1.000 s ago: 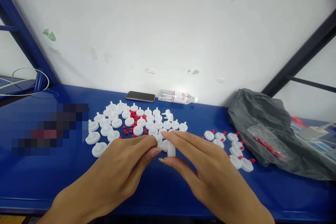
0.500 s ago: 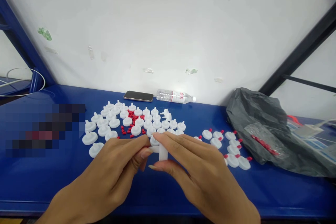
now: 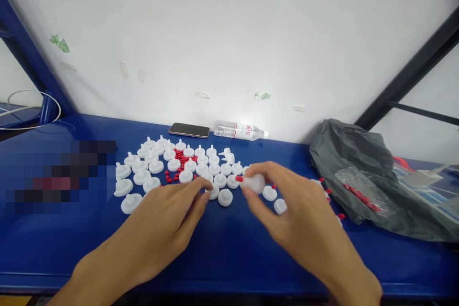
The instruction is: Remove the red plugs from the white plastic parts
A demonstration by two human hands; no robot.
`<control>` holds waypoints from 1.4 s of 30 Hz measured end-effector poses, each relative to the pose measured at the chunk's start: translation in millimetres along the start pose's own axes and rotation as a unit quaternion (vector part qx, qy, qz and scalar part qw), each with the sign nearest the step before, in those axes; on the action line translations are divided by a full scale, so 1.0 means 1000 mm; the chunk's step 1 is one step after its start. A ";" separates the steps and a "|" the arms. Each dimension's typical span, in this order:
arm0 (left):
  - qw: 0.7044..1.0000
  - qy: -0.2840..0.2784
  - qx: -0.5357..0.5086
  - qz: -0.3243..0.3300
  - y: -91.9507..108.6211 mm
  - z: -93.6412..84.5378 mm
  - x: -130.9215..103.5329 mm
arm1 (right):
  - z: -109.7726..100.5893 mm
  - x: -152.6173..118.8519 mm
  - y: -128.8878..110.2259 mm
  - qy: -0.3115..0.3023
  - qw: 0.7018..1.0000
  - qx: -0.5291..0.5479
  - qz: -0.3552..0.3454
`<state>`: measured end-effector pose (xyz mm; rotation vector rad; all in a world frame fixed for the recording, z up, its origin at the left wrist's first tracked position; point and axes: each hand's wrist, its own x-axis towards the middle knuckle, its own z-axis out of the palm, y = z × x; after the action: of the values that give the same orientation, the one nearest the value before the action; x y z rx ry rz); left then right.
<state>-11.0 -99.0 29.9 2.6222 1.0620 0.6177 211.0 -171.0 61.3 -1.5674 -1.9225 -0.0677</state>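
Note:
My right hand (image 3: 297, 210) pinches a white round spout cap (image 3: 255, 183) between thumb and fingers. A small red tip (image 3: 239, 179) sits on its spout, pointing left. My left hand (image 3: 168, 222) is closed in a pinch, thumb and forefinger close together beside a white spout cap (image 3: 214, 192). Whether anything is between those fingertips I cannot make out. Many white spout caps (image 3: 156, 167) without tips stand on the blue table in front of the left hand, around loose small red tips (image 3: 181, 158). Right of them lie caps fitted with red tips (image 3: 269, 193), partly hidden by my right hand.
A phone (image 3: 189, 130) and a clear plastic bottle (image 3: 239, 130) lie along the wall. At the right is a dark plastic bag (image 3: 333, 153), with a clear bag of red tips (image 3: 363, 197) on it. A blurred-out patch covers the table's left.
My hands have come apart. The right hand has moved right with the white spout cap, whose red tip now shows. The left hand has stayed nearly in place.

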 end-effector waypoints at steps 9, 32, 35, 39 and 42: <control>0.978 0.031 0.196 -0.063 -0.067 0.002 0.000 | -0.006 0.000 0.024 -0.041 0.986 -0.104 0.120; 0.984 -0.055 0.162 -0.048 -0.054 0.009 0.010 | 0.018 0.004 0.022 -0.172 0.976 -0.103 0.083; 0.984 -0.047 0.163 -0.045 -0.050 0.006 0.010 | 0.030 0.005 0.012 -0.183 0.975 -0.110 0.061; 0.987 -0.040 0.156 -0.017 -0.052 0.008 0.010 | 0.042 0.007 0.007 -0.192 0.971 -0.137 0.048; 0.988 -0.046 0.148 0.002 -0.057 0.014 0.010 | 0.045 0.009 0.005 -0.197 0.969 -0.144 0.041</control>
<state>-32.4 -52.4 -0.4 2.8717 1.2018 0.3588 195.3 -142.8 28.4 -1.9718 -2.2251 0.0019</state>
